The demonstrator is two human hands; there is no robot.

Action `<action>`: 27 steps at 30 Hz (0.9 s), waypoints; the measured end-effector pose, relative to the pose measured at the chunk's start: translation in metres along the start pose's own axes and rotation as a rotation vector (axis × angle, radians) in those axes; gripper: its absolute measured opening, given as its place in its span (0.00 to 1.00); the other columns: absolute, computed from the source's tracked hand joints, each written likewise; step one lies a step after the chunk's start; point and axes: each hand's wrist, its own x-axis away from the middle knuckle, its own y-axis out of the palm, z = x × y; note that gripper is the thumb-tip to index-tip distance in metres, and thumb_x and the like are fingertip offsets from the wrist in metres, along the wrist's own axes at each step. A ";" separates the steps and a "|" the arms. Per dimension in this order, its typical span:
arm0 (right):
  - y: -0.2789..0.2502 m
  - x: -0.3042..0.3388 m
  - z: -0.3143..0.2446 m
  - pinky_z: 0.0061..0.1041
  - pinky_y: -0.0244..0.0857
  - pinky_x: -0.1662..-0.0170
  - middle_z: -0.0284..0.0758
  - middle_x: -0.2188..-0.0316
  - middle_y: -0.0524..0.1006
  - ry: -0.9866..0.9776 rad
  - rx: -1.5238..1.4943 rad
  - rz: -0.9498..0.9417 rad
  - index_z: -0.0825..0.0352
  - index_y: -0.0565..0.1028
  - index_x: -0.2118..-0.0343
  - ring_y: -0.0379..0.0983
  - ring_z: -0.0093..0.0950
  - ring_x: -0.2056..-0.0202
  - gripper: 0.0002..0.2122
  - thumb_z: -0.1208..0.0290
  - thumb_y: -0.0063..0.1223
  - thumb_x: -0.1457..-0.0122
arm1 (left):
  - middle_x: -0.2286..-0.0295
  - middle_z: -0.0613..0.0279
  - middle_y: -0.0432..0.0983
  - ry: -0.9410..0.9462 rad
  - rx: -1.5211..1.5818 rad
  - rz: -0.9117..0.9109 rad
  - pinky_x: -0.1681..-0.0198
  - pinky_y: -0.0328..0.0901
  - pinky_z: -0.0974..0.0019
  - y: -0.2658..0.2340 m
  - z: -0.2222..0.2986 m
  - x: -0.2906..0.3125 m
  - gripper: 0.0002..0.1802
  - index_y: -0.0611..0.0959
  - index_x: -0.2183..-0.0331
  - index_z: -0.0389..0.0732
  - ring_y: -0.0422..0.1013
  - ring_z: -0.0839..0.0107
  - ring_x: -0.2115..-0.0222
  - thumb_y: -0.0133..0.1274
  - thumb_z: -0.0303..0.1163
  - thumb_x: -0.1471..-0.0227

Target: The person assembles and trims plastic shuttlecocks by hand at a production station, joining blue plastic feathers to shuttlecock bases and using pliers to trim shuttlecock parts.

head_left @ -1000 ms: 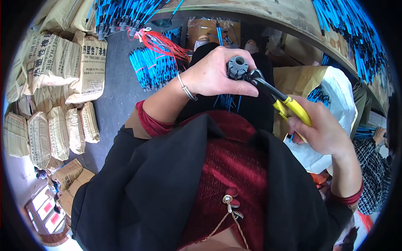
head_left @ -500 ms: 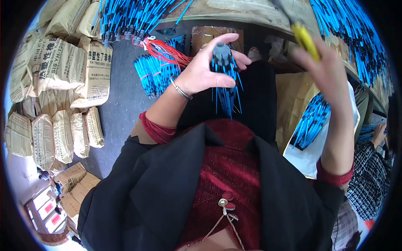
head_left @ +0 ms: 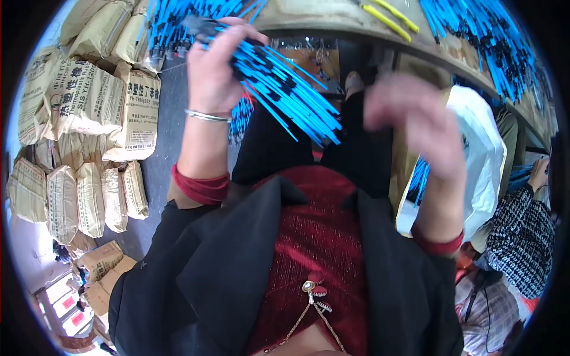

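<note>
My left hand point(head_left: 215, 74) is closed round a bundle of thin blue rods point(head_left: 297, 98) with black sleeves, at the bench's near edge. Its blue ends slant down to the right over my lap, while the gathered grey-black end sits at my fingers. My right hand point(head_left: 415, 121), smeared by motion, is in the air to the right of the bundle; its fingers are too blurred to read. On the bench top lies a tool with two yellow handles point(head_left: 389, 21), its head cut off by the upper edge.
Heaps of blue rods lie on the bench at the left point(head_left: 172, 24) and right point(head_left: 504, 56). A white-lined sack point(head_left: 478, 160) holding rods stands at my right. Brown paper sacks point(head_left: 89, 95) are stacked at the left. A co-worker's hand point(head_left: 539, 173) shows at the far right.
My left hand has moved up and left, tilting the bundle from upright to slanting. The yellow-handled tool has left my right hand and lies on the bench; that hand has come down and left.
</note>
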 end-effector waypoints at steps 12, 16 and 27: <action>0.012 0.040 0.018 0.36 0.54 0.44 0.40 0.48 0.62 -0.324 -0.227 0.807 0.62 0.51 0.42 0.61 0.34 0.48 0.35 0.78 0.56 0.54 | 0.71 0.56 0.74 -0.309 0.600 0.113 0.55 0.62 0.53 0.098 0.006 0.006 0.12 0.76 0.72 0.37 0.69 0.60 0.64 0.47 0.37 0.50; -0.007 0.050 -0.001 0.40 0.55 0.45 0.44 0.48 0.63 -0.458 -0.344 0.830 0.62 0.55 0.45 0.62 0.38 0.48 0.32 0.78 0.58 0.54 | 0.70 0.55 0.74 -0.431 0.863 0.179 0.55 0.62 0.55 0.095 -0.050 0.032 0.14 0.76 0.71 0.37 0.69 0.60 0.64 0.47 0.39 0.50; 0.045 0.051 0.035 0.29 0.63 0.54 0.40 0.61 0.72 -0.282 0.032 0.577 0.67 0.64 0.59 0.69 0.28 0.59 0.21 0.81 0.59 0.58 | 0.69 0.56 0.75 -1.113 0.277 -0.532 0.58 0.65 0.65 -0.013 -0.122 0.098 0.17 0.76 0.65 0.35 0.71 0.67 0.66 0.49 0.40 0.49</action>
